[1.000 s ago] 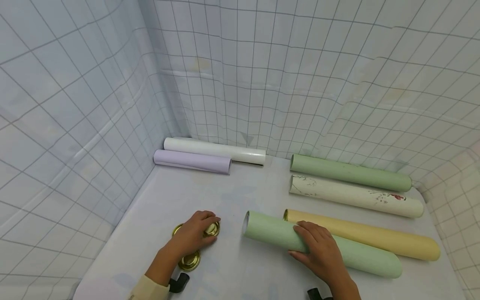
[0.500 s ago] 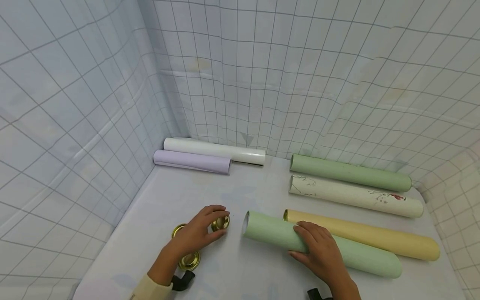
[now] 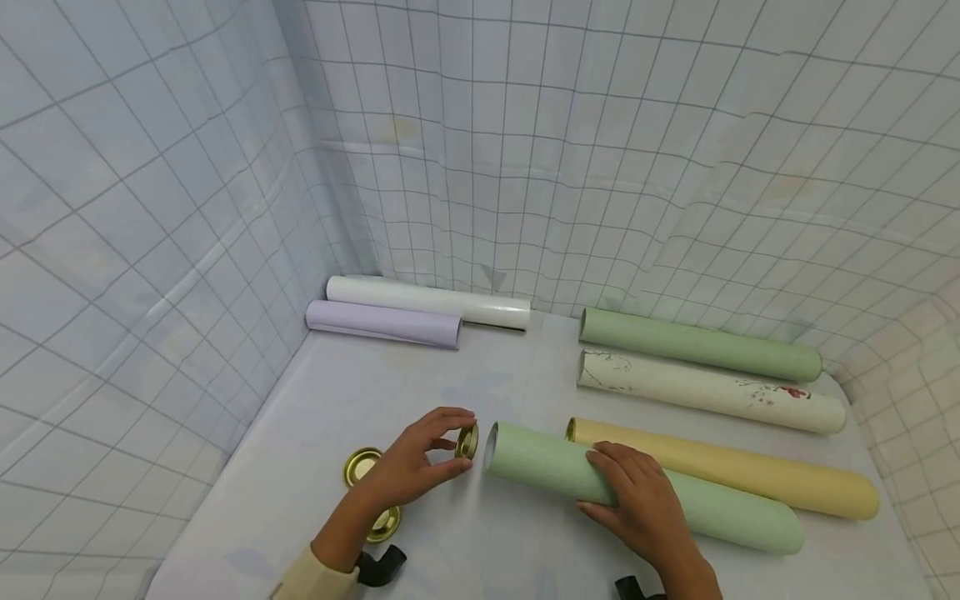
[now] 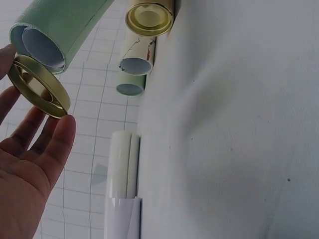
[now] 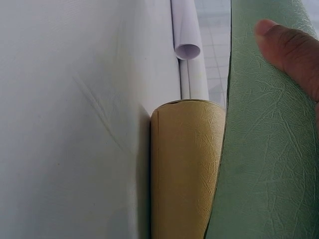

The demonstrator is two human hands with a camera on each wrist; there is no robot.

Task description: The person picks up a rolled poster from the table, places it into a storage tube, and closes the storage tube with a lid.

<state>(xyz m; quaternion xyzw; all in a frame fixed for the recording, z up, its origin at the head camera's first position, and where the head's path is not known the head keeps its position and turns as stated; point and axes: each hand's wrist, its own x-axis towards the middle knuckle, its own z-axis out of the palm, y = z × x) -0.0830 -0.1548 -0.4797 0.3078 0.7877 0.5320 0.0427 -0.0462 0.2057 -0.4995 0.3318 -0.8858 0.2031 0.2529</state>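
Note:
My left hand (image 3: 416,458) pinches a round gold metal lid (image 3: 467,442) by its rim, turned up on edge. In the left wrist view the lid (image 4: 39,86) stands close before the open end of a light green paper roll (image 4: 60,30), overlapping its lower rim. My right hand (image 3: 637,500) grips that green roll (image 3: 532,462) around its middle, thumb on the near side and fingers over the top. The roll lies aslant, in front of a yellow roll (image 3: 720,458) whose left end carries a gold lid (image 4: 149,19).
Two more gold lids, one (image 3: 362,464) behind my left wrist and another (image 3: 386,524) nearer, lie on the white table. A flower-patterned roll (image 3: 697,390) and another green roll (image 3: 697,343) lie back right; white (image 3: 427,298) and lilac (image 3: 382,322) rolls lie back left. Gridded curtains (image 3: 480,167) surround the table.
My left hand has moved right and lifted the gold lid, tipping it from nearly flat to upright beside the green roll's end. The right hand and its roll have stayed put.

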